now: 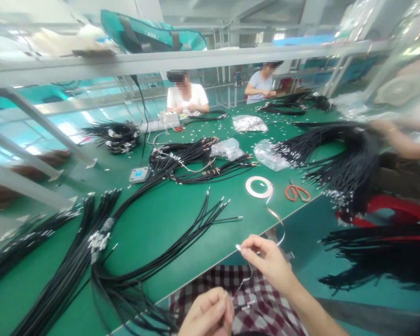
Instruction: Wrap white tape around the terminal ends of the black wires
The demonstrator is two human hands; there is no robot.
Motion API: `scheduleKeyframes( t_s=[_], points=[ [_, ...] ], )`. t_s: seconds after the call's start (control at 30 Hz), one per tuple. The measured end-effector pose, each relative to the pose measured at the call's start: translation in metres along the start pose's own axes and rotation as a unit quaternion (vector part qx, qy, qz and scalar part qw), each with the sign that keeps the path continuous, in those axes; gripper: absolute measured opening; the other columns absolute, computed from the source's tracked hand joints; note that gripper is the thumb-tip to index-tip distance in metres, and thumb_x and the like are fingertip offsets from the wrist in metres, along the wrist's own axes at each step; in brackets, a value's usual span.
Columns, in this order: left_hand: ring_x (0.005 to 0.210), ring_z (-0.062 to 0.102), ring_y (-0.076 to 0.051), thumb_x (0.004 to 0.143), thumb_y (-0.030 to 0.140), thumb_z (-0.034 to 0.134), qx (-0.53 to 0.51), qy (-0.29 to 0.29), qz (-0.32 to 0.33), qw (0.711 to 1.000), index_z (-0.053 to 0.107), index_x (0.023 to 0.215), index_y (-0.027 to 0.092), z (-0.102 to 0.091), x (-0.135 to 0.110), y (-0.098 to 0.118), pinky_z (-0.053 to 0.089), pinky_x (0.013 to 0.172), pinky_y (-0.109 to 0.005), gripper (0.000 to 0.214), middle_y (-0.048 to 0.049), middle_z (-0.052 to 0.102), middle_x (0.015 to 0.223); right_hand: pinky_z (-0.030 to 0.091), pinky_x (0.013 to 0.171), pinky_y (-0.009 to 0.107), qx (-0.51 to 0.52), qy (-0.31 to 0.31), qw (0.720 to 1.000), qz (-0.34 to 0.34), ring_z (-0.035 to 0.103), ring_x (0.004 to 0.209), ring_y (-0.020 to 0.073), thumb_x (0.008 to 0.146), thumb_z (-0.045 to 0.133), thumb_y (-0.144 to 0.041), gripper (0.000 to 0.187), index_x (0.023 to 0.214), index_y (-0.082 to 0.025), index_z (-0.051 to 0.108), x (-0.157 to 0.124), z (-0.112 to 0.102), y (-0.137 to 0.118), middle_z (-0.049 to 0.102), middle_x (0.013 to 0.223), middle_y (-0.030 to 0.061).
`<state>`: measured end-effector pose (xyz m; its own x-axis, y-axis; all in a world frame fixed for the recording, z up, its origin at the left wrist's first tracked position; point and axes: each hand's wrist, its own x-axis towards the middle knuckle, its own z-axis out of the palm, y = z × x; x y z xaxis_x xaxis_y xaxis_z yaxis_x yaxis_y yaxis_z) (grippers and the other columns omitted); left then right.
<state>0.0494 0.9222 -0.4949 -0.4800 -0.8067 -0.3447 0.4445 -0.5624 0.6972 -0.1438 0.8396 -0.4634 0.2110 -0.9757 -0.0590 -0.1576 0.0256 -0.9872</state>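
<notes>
My right hand [266,261] is above the table's front edge, its thumb and forefinger pinching a small white piece [238,248], perhaps a label. A thin pale strip [245,280] dangles below it over the checked cloth on my lap. Lower and to the left, my left hand [210,310] is closed, with a black cable [247,306] emerging beside its fingers; most of its grip is hidden. A roll of white tape [259,187] lies on the green table, its loose end [282,233] trailing over the edge near my right wrist. Black cables [182,247] fan out to the left.
Orange-handled cutters [297,192] lie beside the tape. Behind are clear plastic bags [271,156], more cable bundles [182,158] and a small grey device [139,174]. A co-worker's arm [402,137] is at right by a large cable bundle [353,154]; two people sit across the table.
</notes>
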Motion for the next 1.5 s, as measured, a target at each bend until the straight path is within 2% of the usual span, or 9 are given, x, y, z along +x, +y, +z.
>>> scheduleKeyframes(
  t_s=[0.1, 0.33, 0.47, 0.6, 0.73, 0.83, 1.1, 1.27, 1.5],
  points=[
    [0.044, 0.029, -0.003, 0.074, 0.055, 0.079, 0.003, -0.024, -0.009, 1.0, 0.068, 0.095, 0.015, -0.006, 0.01, -0.003, 0.017, 0.048, -0.022, 0.047, 0.0044, 0.045, 0.053, 0.045, 0.071, 0.028, -0.017, -0.001, 1.0, -0.014, 0.055, 0.073, 0.0171, 0.086, 0.066, -0.042, 0.025, 0.079, -0.019, 0.071, 0.002, 0.004, -0.001, 0.063, 0.075, 0.0014],
    [0.044, 0.034, -0.003, 0.07, 0.059, 0.08, 0.012, -0.018, 0.009, 1.0, 0.059, 0.069, 0.012, -0.014, 0.027, -0.011, 0.018, 0.047, -0.022, 0.052, 0.0027, 0.045, 0.053, 0.048, 0.072, 0.03, -0.049, -0.013, 0.998, -0.033, 0.059, 0.075, 0.0192, 0.088, 0.063, -0.044, 0.026, 0.08, -0.02, 0.07, 0.0, -0.002, 0.003, 0.064, 0.076, 0.0021],
    [0.04, 0.027, -0.002, 0.068, 0.056, 0.082, -0.042, -0.015, -0.005, 0.999, 0.055, 0.067, 0.014, -0.01, 0.032, -0.009, 0.016, 0.045, -0.021, 0.051, 0.0044, 0.043, 0.052, 0.049, 0.08, 0.031, -0.102, -0.027, 0.993, -0.047, 0.061, 0.081, 0.0187, 0.092, 0.058, -0.038, 0.021, 0.082, -0.021, 0.068, -0.008, -0.009, 0.003, 0.065, 0.102, 0.0057],
    [0.039, 0.021, -0.001, 0.067, 0.049, 0.084, -0.064, 0.024, -0.028, 0.997, 0.055, 0.068, 0.014, -0.004, 0.036, -0.003, 0.014, 0.042, -0.02, 0.045, 0.0052, 0.045, 0.054, 0.049, 0.072, 0.031, -0.17, -0.036, 0.984, -0.023, 0.059, 0.07, 0.0142, 0.093, 0.056, -0.034, 0.018, 0.084, -0.023, 0.068, -0.015, -0.015, 0.003, 0.059, 0.121, 0.0062],
    [0.039, 0.021, -0.001, 0.067, 0.04, 0.083, -0.057, 0.031, -0.033, 0.997, 0.057, 0.075, 0.015, 0.001, 0.04, 0.001, 0.012, 0.041, -0.019, 0.038, 0.0071, 0.043, 0.052, 0.045, 0.063, 0.029, -0.208, -0.048, 0.977, -0.029, 0.055, 0.063, 0.0124, 0.095, 0.052, -0.03, 0.019, 0.084, -0.023, 0.065, -0.019, -0.019, -0.002, 0.059, 0.111, 0.0046],
    [0.038, 0.016, 0.0, 0.069, 0.048, 0.083, -0.039, 0.046, -0.016, 0.998, 0.057, 0.092, 0.019, 0.004, 0.042, 0.001, 0.007, 0.041, -0.018, 0.045, 0.0092, 0.043, 0.055, 0.043, 0.065, 0.029, -0.243, -0.063, 0.967, -0.04, 0.057, 0.068, 0.0146, 0.096, 0.048, -0.026, 0.019, 0.084, -0.023, 0.063, -0.019, -0.021, -0.006, 0.06, 0.1, 0.0033],
    [0.041, 0.017, 0.001, 0.066, 0.057, 0.084, -0.013, 0.081, -0.008, 0.997, 0.053, 0.074, 0.016, 0.001, 0.042, -0.004, 0.011, 0.043, -0.018, 0.052, 0.0085, 0.039, 0.054, 0.037, 0.071, 0.031, -0.395, -0.11, 0.911, -0.043, 0.058, 0.077, 0.0185, 0.094, 0.05, -0.015, 0.019, 0.082, -0.022, 0.064, -0.029, -0.013, -0.003, 0.068, 0.083, -0.0003],
    [0.057, 0.043, -0.006, 0.062, 0.054, 0.087, 0.089, 0.09, 0.076, 0.989, 0.067, 0.109, 0.017, 0.007, 0.045, -0.023, 0.031, 0.056, -0.018, 0.063, 0.0003, 0.057, 0.067, 0.035, 0.069, 0.029, -0.433, -0.147, 0.887, -0.067, 0.058, 0.076, 0.0163, 0.09, 0.059, -0.015, 0.016, 0.077, -0.021, 0.064, -0.042, -0.011, 0.0, 0.067, 0.087, -0.0006],
    [0.065, 0.045, -0.012, 0.079, 0.055, 0.072, 0.3, 0.048, 0.05, 0.952, 0.063, 0.072, 0.012, 0.013, 0.042, -0.005, 0.036, 0.063, -0.024, 0.044, -0.0011, 0.054, 0.066, 0.038, 0.072, 0.029, -0.38, -0.119, 0.914, -0.074, 0.061, 0.078, 0.017, 0.091, 0.062, -0.017, 0.014, 0.084, -0.024, 0.072, -0.051, -0.023, -0.018, 0.069, 0.085, -0.0007]
  ],
)
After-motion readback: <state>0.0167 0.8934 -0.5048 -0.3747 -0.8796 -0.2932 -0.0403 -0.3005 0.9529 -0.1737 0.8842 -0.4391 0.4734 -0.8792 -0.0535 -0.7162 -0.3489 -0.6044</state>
